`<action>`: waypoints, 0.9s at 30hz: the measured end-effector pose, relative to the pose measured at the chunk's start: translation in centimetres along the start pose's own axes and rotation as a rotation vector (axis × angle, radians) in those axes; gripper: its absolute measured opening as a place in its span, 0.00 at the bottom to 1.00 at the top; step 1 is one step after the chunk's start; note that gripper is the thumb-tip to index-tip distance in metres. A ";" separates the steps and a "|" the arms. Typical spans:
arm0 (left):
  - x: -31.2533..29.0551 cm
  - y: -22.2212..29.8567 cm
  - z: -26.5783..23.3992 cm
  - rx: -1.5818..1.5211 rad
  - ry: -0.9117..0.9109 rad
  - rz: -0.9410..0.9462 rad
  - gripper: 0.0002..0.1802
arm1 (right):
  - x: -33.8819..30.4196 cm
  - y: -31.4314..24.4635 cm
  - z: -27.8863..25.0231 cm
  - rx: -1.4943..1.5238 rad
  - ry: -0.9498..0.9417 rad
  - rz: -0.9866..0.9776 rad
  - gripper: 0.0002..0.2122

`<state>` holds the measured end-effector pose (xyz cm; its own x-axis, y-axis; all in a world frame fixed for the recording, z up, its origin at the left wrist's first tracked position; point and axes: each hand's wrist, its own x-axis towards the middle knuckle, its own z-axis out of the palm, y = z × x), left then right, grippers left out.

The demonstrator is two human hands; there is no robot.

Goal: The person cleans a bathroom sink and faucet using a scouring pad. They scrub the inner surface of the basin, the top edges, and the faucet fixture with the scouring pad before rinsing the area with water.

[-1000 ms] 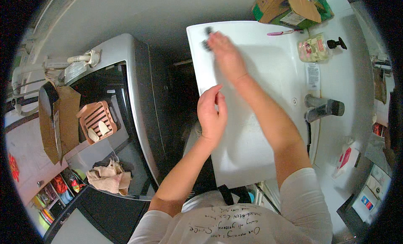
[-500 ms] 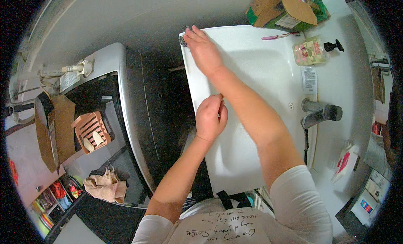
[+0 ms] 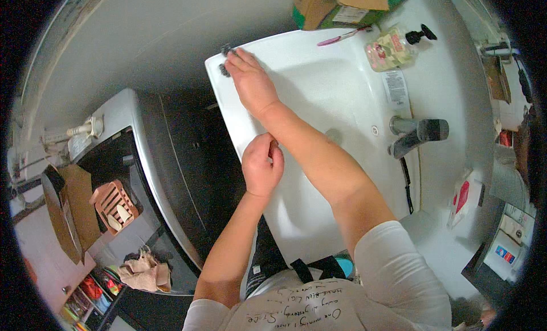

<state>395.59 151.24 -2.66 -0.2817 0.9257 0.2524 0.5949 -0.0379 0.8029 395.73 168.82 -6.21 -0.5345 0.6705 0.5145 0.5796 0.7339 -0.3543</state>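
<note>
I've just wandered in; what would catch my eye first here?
Probably the big, glossy white sink in the middle, with the person's bare right hand over a dark, fuzzy scrubbing pad at its far left corner. Next, the clear yellowish pump bottle with its black top, at the sink's far right. Leftward, a salmon-pink slatted dish sits on a black-topped appliance.

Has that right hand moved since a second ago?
Yes, leftward: judged against the sink, the right hand, with its dark scrubber, is now nearer the far left corner than a second ago.
</note>
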 end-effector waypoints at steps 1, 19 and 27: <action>0.0 0.2 -0.1 -0.020 0.015 0.002 0.11 | -0.1 0.1 -0.5 0.051 -0.025 0.015 0.17; 4.4 0.8 3.2 -0.051 0.020 0.048 0.13 | -5.8 12.3 -9.1 -0.273 0.219 0.221 0.07; 19.7 1.1 12.2 0.112 -0.013 0.293 0.16 | -7.8 13.5 -10.9 -0.405 0.180 0.353 0.06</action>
<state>399.89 174.04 -3.35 -0.0766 0.8864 0.4566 0.7287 -0.2628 0.6324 414.43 172.32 -6.54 -0.1725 0.8127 0.5566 0.9129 0.3441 -0.2196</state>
